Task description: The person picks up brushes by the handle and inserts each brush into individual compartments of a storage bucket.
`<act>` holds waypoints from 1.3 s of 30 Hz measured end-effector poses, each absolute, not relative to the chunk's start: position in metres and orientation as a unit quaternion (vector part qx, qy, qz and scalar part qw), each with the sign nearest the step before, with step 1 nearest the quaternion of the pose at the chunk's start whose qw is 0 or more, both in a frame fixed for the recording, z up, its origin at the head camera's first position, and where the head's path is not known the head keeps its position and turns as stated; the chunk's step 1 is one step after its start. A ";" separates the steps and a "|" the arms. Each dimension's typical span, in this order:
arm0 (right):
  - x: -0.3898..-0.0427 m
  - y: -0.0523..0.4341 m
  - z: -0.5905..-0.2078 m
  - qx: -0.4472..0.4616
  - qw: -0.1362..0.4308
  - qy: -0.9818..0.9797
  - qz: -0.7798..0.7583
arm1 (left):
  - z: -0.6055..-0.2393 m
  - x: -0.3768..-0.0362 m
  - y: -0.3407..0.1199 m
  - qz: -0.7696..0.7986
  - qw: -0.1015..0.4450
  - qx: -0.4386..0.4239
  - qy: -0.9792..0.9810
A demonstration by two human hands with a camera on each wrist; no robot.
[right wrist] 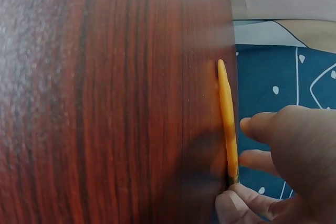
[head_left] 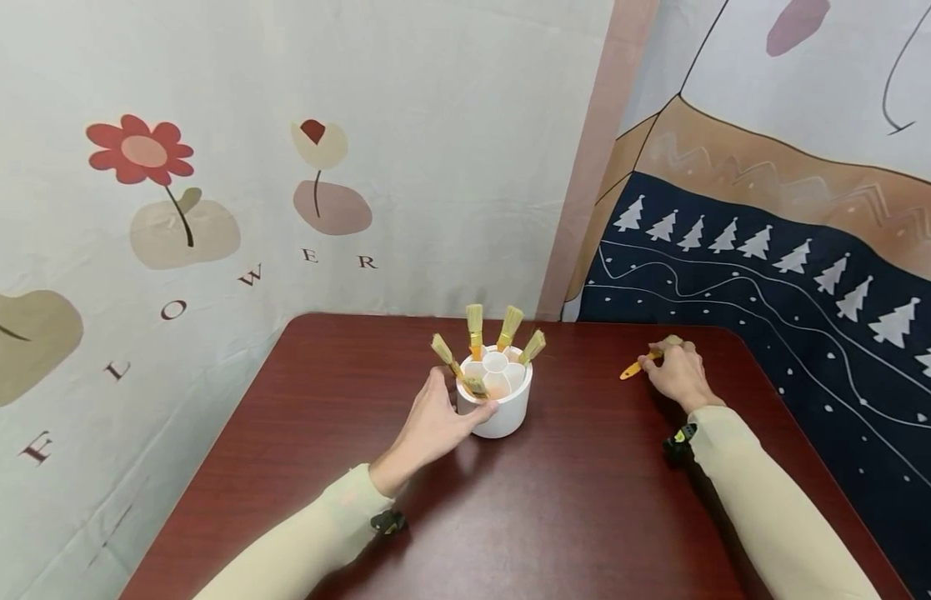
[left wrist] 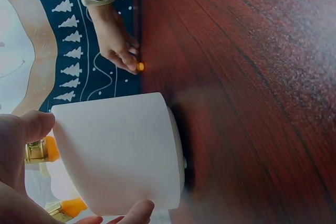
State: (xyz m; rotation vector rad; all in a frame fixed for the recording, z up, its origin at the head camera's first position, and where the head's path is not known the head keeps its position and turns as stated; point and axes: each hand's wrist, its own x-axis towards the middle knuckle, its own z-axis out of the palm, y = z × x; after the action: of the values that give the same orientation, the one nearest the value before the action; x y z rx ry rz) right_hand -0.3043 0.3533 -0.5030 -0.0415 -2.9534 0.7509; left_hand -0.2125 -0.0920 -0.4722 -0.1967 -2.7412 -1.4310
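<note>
A round white divided brush holder [head_left: 504, 415] stands on the table with several flat paintbrushes in its outer compartments, bristles up. My left hand [head_left: 438, 425] grips its near left side, thumb at the rim and fingers round the wall. In the left wrist view the smooth wall of the holder [left wrist: 118, 153] fills the middle. Far to the right, my right hand [head_left: 678, 375] pinches another paintbrush [head_left: 631, 370] near its metal band, low at the tabletop. Its yellow-orange handle [right wrist: 227, 114] points away from the fingers; the bristles are mostly hidden in the right wrist view.
The dark red wooden table [head_left: 307, 400] has rounded far corners. Behind it hangs a pale cloth [head_left: 450, 167] with printed flowers and letters. A navy cloth [head_left: 735, 283] with white trees hangs along the right edge.
</note>
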 end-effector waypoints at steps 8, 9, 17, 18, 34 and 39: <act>-0.303 0.352 -0.503 0.005 0.039 -0.965 0.259 | -0.472 -0.213 -0.092 -0.465 0.019 -0.061 -0.883; -0.304 0.351 -0.503 0.010 0.041 -0.965 0.258 | -0.472 -0.213 -0.092 -0.465 0.019 -0.060 -0.883; -0.306 0.347 -0.506 0.041 0.067 -0.968 0.240 | -0.473 -0.214 -0.091 -0.466 0.022 -0.060 -0.882; -0.307 0.347 -0.506 0.042 0.069 -0.967 0.242 | -0.473 -0.215 -0.090 -0.466 0.021 -0.059 -0.882; -0.297 0.325 -0.485 0.098 0.108 -0.957 0.252 | -0.471 -0.215 -0.091 -0.464 0.020 -0.061 -0.883; -0.289 0.317 -0.477 0.105 0.123 -0.948 0.273 | -0.470 -0.215 -0.090 -0.466 0.017 -0.061 -0.883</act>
State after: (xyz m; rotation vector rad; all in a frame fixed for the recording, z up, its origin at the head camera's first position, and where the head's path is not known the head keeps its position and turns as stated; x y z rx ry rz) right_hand -0.2886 0.3171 -0.4767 0.3062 -2.7655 0.7965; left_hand -0.2149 -0.0904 -0.4704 -0.1904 -2.7425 -1.4469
